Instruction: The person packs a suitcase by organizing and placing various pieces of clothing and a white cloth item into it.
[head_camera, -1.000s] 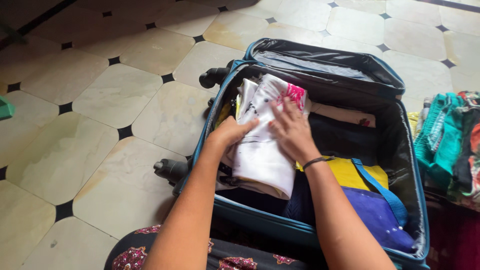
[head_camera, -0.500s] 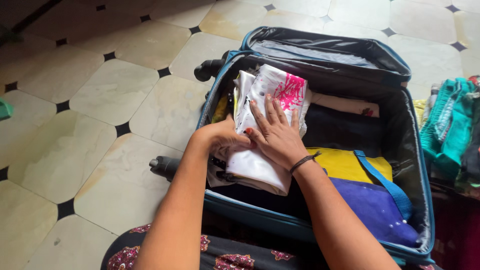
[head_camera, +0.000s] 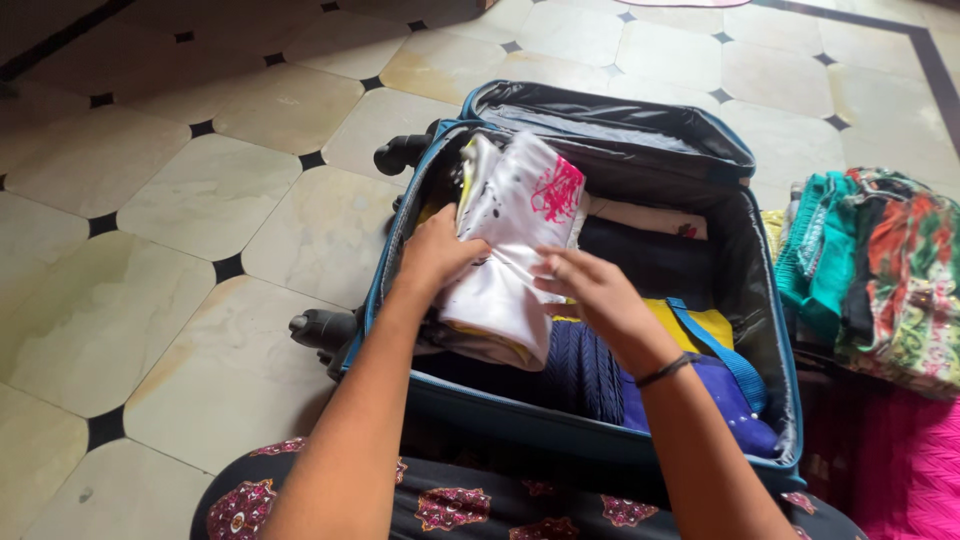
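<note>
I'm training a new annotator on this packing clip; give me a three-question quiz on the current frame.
1. True or false: the left hand touches the white folded garment.
2. What colour is the print on that garment? A green, B pink, C blue
3. Which side of the suitcase, as the picture shows it, has the stack of folded clothes on the floor?

Key: 1 true; 2 B; 3 right.
</note>
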